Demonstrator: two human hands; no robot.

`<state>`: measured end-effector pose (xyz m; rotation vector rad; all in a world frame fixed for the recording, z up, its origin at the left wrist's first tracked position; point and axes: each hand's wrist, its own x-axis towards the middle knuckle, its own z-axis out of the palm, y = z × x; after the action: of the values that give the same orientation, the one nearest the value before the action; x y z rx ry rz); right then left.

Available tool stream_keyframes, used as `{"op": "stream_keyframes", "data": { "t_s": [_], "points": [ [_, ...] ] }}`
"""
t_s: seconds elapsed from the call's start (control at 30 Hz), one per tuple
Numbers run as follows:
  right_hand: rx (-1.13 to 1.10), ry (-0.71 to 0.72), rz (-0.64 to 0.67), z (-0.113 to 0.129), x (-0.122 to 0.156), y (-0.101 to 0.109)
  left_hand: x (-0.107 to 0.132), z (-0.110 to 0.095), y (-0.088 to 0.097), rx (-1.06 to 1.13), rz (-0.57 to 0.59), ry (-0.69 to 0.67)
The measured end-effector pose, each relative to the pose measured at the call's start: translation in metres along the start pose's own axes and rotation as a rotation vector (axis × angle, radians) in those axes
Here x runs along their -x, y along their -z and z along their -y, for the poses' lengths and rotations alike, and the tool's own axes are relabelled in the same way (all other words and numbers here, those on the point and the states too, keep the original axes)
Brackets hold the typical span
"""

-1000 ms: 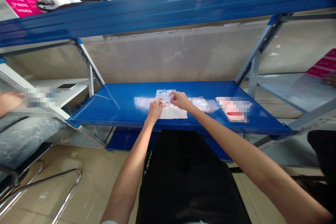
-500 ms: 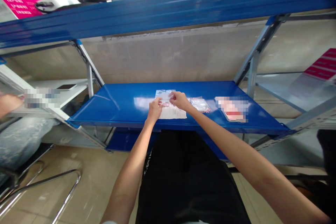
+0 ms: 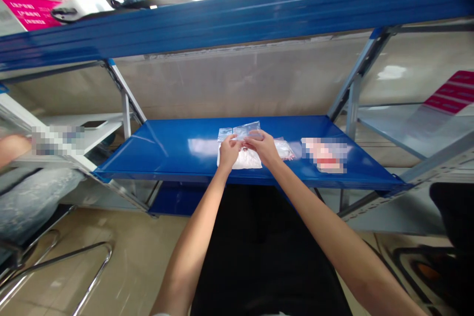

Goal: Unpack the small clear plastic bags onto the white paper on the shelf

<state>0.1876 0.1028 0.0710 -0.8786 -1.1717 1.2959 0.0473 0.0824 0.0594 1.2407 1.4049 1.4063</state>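
Observation:
A small clear plastic bag (image 3: 247, 130) is pinched between my two hands over the blue shelf and tilts up at its right end. My left hand (image 3: 229, 152) is closed on its lower left edge, and my right hand (image 3: 265, 146) grips its right side. Under my hands lies a soft white item (image 3: 245, 160), perhaps tissue or cloth; its kind is unclear. Another flat clear bag (image 3: 224, 134) shows just beyond my left fingers. To the right of my right hand rests a clear bag (image 3: 284, 149) with whitish contents and small reddish bits.
The blue shelf (image 3: 166, 153) spans the middle. A blurred-out pinkish flat object (image 3: 325, 155) lies toward its right. Metal posts (image 3: 124, 91) flank it, and a blue upper beam (image 3: 222, 19) crosses above. At far left are another person's arm (image 3: 15, 149) and a dark phone-like slab (image 3: 94, 124).
The bag has been raised off the white item and turned, its right end now higher. Both hands have shifted slightly right and come closer together.

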Motion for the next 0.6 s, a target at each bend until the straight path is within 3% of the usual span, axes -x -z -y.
{"op": "stream_keyframes", "data": {
  "t_s": [0.2, 0.3, 0.37, 0.5, 0.6],
  "points": [
    [0.165, -0.042, -0.087, 0.024, -0.006, 0.036, -0.012, -0.011, -0.001, -0.009, 0.148, -0.023],
    [0.314, -0.102, 0.016, 0.034, -0.023, 0.054, -0.032, -0.018, -0.006, -0.095, 0.189, -0.071],
    [0.433, -0.115, 0.067, 0.035, -0.038, 0.061, -0.051, -0.023, -0.015, -0.203, 0.179, -0.112],
    [0.731, -0.055, -0.057, 0.026, -0.072, 0.062, -0.088, -0.024, -0.035, -0.41, 0.066, -0.155],
    [1.056, 0.017, -0.074, 0.014, -0.092, 0.06, -0.102, -0.012, -0.037, -0.484, 0.042, -0.199]
  ]
}}
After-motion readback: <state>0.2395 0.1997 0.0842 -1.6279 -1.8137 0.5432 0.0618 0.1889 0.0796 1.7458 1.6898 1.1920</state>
